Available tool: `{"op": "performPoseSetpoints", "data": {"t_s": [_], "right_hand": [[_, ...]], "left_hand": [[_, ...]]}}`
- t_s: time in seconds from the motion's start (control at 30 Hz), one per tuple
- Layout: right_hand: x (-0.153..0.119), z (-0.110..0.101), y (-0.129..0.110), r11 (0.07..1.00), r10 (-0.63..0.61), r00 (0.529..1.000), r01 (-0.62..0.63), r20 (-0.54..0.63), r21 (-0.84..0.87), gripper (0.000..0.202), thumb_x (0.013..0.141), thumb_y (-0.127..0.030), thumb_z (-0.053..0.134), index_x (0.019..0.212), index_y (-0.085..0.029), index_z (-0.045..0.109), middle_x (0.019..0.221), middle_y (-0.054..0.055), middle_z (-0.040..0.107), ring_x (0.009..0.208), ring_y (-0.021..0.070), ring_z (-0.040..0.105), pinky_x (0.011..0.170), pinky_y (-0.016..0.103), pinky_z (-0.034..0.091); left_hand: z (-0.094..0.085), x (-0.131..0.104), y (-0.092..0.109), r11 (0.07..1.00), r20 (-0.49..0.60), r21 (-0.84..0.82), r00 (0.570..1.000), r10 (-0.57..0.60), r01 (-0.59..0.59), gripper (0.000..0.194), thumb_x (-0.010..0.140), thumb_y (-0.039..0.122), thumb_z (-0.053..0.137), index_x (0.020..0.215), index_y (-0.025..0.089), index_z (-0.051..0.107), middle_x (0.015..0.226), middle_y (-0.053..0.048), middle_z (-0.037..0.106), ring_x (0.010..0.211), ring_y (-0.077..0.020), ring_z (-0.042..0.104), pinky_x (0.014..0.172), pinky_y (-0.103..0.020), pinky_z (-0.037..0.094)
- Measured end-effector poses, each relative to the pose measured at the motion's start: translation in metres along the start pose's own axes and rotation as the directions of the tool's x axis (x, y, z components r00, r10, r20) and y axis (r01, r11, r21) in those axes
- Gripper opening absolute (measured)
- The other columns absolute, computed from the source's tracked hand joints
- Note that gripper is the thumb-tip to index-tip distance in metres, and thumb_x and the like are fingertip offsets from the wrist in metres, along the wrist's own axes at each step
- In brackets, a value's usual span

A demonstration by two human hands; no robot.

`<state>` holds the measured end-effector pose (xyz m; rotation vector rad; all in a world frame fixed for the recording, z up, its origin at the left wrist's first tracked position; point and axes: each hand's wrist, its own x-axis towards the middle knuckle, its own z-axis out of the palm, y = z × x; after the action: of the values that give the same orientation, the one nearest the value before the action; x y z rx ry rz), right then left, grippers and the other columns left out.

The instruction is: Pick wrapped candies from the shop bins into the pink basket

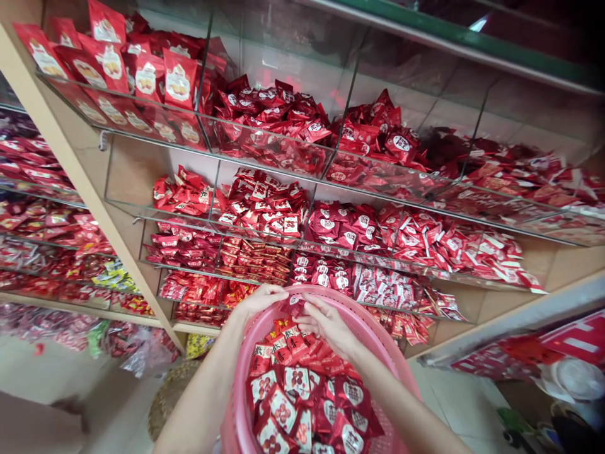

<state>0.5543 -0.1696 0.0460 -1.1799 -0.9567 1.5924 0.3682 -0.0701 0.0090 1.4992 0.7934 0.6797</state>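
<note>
A pink plastic basket [386, 353] is in front of me, filled with small red wrapped packets. My left hand [259, 304] grips its far rim, fingers bent over the edge. Just inside that rim, my right hand [331, 325] has its fingertips on a dark red packet [293, 305] with a pale label. Lower in the basket are orange-red packets with black characters [283, 349], white-fronted packets with red round pictures [283, 408], and dark red packets with white labels [350, 435].
Beyond the basket rises a shelf unit [265, 157] with clear dividers and several rows of red packets. A wooden upright [89, 183] separates it from more shelves on the left. A woven basket [165, 397] sits on the floor, left of my forearm. Red boxes [574, 337] are at the right.
</note>
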Motion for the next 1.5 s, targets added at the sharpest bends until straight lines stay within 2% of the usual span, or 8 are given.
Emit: {"op": "performPoseSetpoints", "data": {"t_s": [0.2,0.33,0.47,0.53,0.8,1.07,1.23,1.5], "right_hand": [[0.016,0.002,0.006,0.929,-0.187,0.962,0.239,0.199,-0.283,0.065,0.069,-0.018,0.061,0.13,-0.03,0.041,0.088,0.0,0.061,0.071,0.0122,0.061,0.068,0.029,0.049],[0.029,0.003,0.01,0.769,-0.319,0.918,0.397,0.237,-0.501,0.043,0.073,-0.02,0.06,0.115,-0.026,0.056,0.092,0.001,0.063,0.063,0.0114,0.054,0.063,0.028,0.047],[0.027,0.003,0.001,0.613,-0.428,0.867,0.487,0.256,-0.622,0.026,0.075,-0.033,0.064,0.099,-0.023,0.064,0.094,0.004,0.062,0.077,0.016,0.055,0.073,0.032,0.046],[0.025,0.002,-0.004,0.605,-0.454,0.855,0.503,0.252,-0.617,0.024,0.074,-0.039,0.064,0.091,-0.021,0.064,0.094,0.004,0.061,0.083,0.0173,0.055,0.075,0.032,0.045],[0.029,-0.005,-0.001,0.849,-0.221,0.954,0.291,0.203,-0.44,0.035,0.065,-0.047,0.069,0.076,-0.017,0.056,0.07,-0.002,0.06,0.067,0.0125,0.055,0.067,0.028,0.044],[0.03,-0.001,0.001,0.813,-0.158,0.972,0.228,0.174,-0.535,0.034,0.067,-0.049,0.067,0.074,-0.016,0.063,0.07,-0.001,0.062,0.062,0.0117,0.054,0.061,0.025,0.044],[0.026,-0.004,0.003,0.876,0.012,0.997,0.024,0.071,-0.482,0.036,0.069,-0.053,0.063,0.07,-0.017,0.061,0.057,-0.004,0.057,0.045,0.0075,0.05,0.043,0.02,0.038],[0.02,-0.012,0.007,0.952,0.093,0.995,-0.099,-0.035,-0.288,0.035,0.065,-0.049,0.069,0.068,-0.016,0.06,0.054,-0.001,0.062,0.048,0.0088,0.058,0.055,0.022,0.05]], "left_hand": [[-0.001,0.003,-0.006,1.0,0.002,-0.01,1.0,0.008,-0.008,0.04,0.068,0.049,0.063,0.077,0.011,0.069,0.071,-0.003,0.063,0.067,-0.0128,0.051,0.066,-0.024,0.037],[-0.001,0.003,-0.006,0.999,0.01,-0.038,1.0,-0.008,0.008,0.035,0.066,0.045,0.066,0.074,0.011,0.069,0.068,-0.002,0.063,0.064,-0.0121,0.051,0.064,-0.024,0.037],[-0.001,0.002,-0.005,0.999,0.023,-0.04,1.0,-0.021,0.022,0.033,0.066,0.044,0.067,0.07,0.012,0.069,0.064,-0.001,0.062,0.062,-0.0117,0.05,0.062,-0.023,0.037],[0.0,0.002,-0.005,0.996,0.008,-0.074,0.999,-0.046,0.047,0.033,0.067,0.045,0.066,0.073,0.012,0.07,0.068,-0.002,0.063,0.063,-0.012,0.051,0.062,-0.023,0.037],[0.004,-0.001,-0.003,0.983,-0.059,-0.155,0.992,-0.11,0.099,0.04,0.067,0.052,0.063,0.075,0.013,0.069,0.072,-0.004,0.065,0.065,-0.0137,0.054,0.064,-0.025,0.04],[0.001,-0.002,0.004,0.999,0.003,0.039,1.0,-0.018,0.018,0.03,0.062,0.042,0.07,0.074,0.014,0.071,0.073,-0.002,0.066,0.073,-0.0153,0.056,0.073,-0.025,0.04],[0.0,0.0,0.001,1.0,0.012,0.019,1.0,-0.009,0.009,0.029,0.062,0.04,0.07,0.072,0.014,0.069,0.069,-0.001,0.063,0.068,-0.0133,0.054,0.069,-0.024,0.039],[-0.001,0.002,-0.004,1.0,-0.003,-0.011,1.0,0.004,-0.004,0.03,0.063,0.042,0.07,0.068,0.013,0.065,0.065,0.001,0.058,0.064,-0.011,0.05,0.066,-0.023,0.038]]}}
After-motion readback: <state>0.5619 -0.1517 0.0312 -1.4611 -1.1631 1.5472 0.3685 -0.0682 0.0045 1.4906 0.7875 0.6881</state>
